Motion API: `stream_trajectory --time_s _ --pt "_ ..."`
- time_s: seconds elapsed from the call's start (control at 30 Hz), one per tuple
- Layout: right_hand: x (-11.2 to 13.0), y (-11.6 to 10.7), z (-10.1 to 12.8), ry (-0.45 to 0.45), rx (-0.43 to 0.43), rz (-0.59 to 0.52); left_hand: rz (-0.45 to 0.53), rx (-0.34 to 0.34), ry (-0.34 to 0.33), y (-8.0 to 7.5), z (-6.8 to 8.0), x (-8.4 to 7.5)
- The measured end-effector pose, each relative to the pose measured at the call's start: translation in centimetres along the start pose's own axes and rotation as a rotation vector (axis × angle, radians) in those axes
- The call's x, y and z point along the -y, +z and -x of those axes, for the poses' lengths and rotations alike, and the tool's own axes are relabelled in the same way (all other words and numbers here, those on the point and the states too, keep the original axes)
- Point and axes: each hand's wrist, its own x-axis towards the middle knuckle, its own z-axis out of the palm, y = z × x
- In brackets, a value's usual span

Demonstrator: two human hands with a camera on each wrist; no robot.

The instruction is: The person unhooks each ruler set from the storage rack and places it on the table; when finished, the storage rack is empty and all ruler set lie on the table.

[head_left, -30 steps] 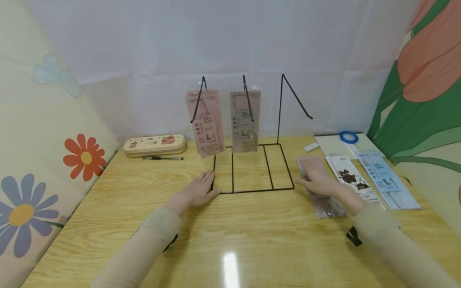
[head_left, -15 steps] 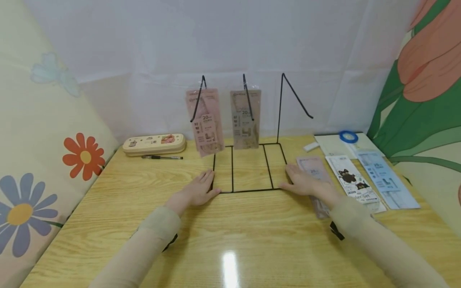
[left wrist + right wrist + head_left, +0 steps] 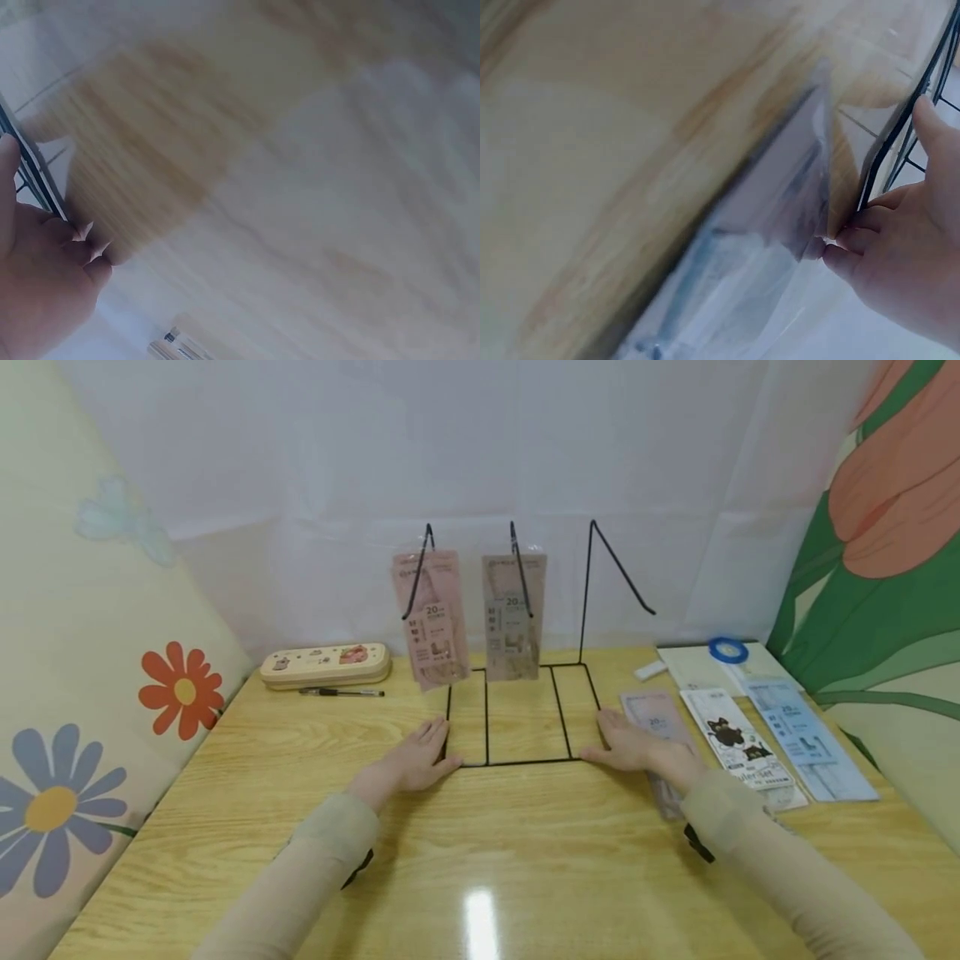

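Note:
A black wire display rack (image 3: 525, 762) stands on the wooden table with three upright hooks. My left hand (image 3: 411, 762) grips the left side of its base, thumb and fingers at the wire (image 3: 34, 161). On the opposite side my right hand (image 3: 637, 748) holds the base wire (image 3: 889, 146) likewise. A pink ruler-set packet (image 3: 442, 664) hangs from the left hook and a greyish one (image 3: 501, 647) from the middle hook; the right hook (image 3: 622, 568) carries nothing. Another pinkish packet (image 3: 651, 706) lies on the table, partly hidden beneath my right hand and wrist.
Right of the rack lie a cat-print ruler-set packet (image 3: 723, 731), a blue packet (image 3: 813, 768), a white eraser-like block (image 3: 649, 670) and a blue ring (image 3: 728, 650) on a pale flat sheet (image 3: 686, 668). A pencil case (image 3: 326, 667) and pen (image 3: 341, 692) are at back left.
My right hand has moved left from over the pinkish packet on the table to the rack's right side and taken hold there. The left hand has kept its place on the rack.

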Motion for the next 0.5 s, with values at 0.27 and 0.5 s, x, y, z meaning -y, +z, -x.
stream_trajectory --time_s 0.27,0.5 --pt "0.0 0.2 0.0 0.003 0.014 0.025 0.121 -0.042 -0.017 -0.1 0.2 1.0" --pt "0.1 0.1 -0.1 0.024 0.042 0.025 0.214 -0.19 -0.1 -1.7 1.2 3.0"
